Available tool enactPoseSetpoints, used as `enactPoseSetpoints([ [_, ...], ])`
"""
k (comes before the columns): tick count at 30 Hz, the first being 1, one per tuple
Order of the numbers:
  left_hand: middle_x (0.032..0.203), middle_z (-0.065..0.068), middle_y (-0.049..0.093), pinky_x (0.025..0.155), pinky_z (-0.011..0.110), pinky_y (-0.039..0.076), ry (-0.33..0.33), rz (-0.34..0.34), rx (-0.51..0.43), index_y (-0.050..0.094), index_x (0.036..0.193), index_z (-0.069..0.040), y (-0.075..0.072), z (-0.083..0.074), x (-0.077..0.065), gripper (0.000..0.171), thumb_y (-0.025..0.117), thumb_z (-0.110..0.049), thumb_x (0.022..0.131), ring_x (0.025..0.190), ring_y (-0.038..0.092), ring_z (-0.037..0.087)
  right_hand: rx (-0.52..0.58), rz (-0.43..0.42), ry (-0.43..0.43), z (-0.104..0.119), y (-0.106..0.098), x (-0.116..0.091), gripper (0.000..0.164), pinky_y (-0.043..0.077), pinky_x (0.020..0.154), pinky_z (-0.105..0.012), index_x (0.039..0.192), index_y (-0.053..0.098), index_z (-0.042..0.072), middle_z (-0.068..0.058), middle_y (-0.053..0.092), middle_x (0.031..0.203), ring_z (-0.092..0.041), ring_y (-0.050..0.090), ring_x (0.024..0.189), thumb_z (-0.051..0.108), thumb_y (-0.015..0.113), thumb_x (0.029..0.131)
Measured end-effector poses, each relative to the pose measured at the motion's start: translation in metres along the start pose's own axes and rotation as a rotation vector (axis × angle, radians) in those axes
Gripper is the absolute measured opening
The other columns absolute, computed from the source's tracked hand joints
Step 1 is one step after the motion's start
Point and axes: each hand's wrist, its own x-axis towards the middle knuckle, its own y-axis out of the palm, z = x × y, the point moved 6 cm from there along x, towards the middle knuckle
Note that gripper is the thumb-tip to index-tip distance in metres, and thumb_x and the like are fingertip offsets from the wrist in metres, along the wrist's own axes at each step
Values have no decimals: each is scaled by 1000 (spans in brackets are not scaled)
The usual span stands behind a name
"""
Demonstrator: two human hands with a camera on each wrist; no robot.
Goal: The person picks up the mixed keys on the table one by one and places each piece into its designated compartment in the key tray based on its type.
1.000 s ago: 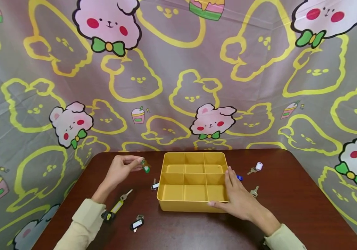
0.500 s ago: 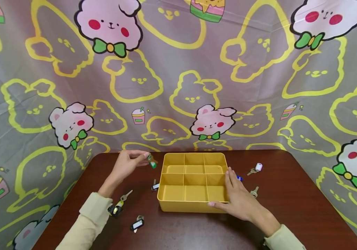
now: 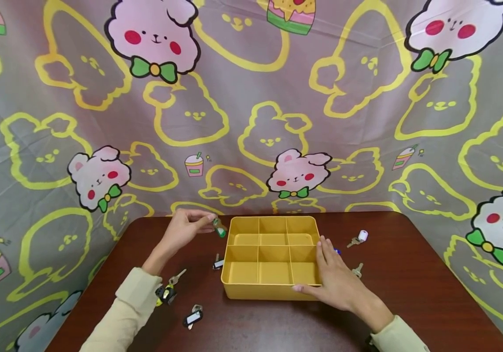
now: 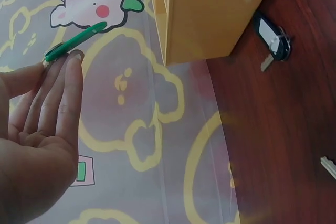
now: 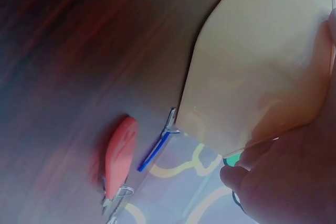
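Note:
My left hand (image 3: 185, 229), just left of the yellow box's far left part, pinches a key with a green key tag (image 3: 220, 231) between thumb and fingertips. In the left wrist view the green tag is edge-on above the fingers. The yellow divided box (image 3: 269, 292) stands mid-table, its six-way grid of compartments bare. At its right front corner rests my right hand (image 3: 338, 280), fingers straight along the side wall and thumb on the front rim. Beside that wall lie a blue key tag (image 3: 337, 251) and, in the right wrist view, a red key tag (image 5: 121, 156).
Left of the box lie keys with black tags (image 3: 193, 319), (image 4: 272, 36) and a yellow-and-black tag (image 3: 166, 294). To the right are a key with a white tag (image 3: 363, 236) and a bare key end (image 3: 357, 270). A patterned curtain (image 3: 234, 98) closes off the back.
My left hand has moved right and slightly away from me, bringing the green-tagged key close to the box's left side. The right hand keeps its place on the box.

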Motion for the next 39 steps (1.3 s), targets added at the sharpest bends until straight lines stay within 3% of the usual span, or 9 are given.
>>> enactPoseSetpoints([
  [7, 111, 19, 80, 85, 37, 65, -6, 15, 17, 78, 118, 3, 7, -6, 7, 31, 70, -24, 103, 103, 79, 40, -17, 6, -5, 1, 0, 0, 133, 30, 126, -64, 162, 22, -11, -29, 11, 174, -49, 16, 162, 90, 57, 83],
  [16, 113, 20, 80, 85, 36, 65, -23, 49, 39, 79, 117, 1, 18, -11, 22, 30, 71, -25, 102, 101, 80, 33, -20, 8, -5, 0, 0, 0, 133, 31, 125, -64, 162, 22, -12, -30, 11, 174, -49, 17, 162, 90, 57, 83],
  [22, 110, 21, 80, 84, 36, 66, -42, 91, 21, 78, 115, 3, 26, -10, 35, 29, 71, -21, 102, 102, 79, 39, 1, 5, 2, -1, 1, 0, 133, 31, 126, -63, 162, 22, -11, -29, 11, 174, -48, 16, 162, 90, 57, 83],
  [29, 107, 19, 81, 85, 35, 65, -42, 125, 25, 78, 116, 2, 39, -8, 47, 28, 69, -21, 103, 103, 79, 37, 13, 10, -5, -2, 1, 0, 133, 30, 126, -63, 163, 20, -11, -29, 10, 174, -48, 14, 163, 89, 58, 83],
  [34, 108, 22, 80, 93, 47, 63, -19, 161, 40, 78, 116, 3, 48, -13, 56, 28, 67, -20, 104, 107, 76, 44, 23, 13, -5, -3, 1, 2, 133, 29, 127, -63, 163, 17, -10, -28, 8, 175, -48, 13, 163, 88, 59, 83],
  [39, 106, 20, 80, 97, 55, 60, -38, 190, 29, 77, 117, 5, 53, -15, 62, 30, 68, -20, 104, 109, 74, 48, 38, 16, -2, -3, 2, 2, 133, 28, 127, -63, 164, 17, -10, -28, 8, 175, -48, 13, 163, 88, 59, 83],
])
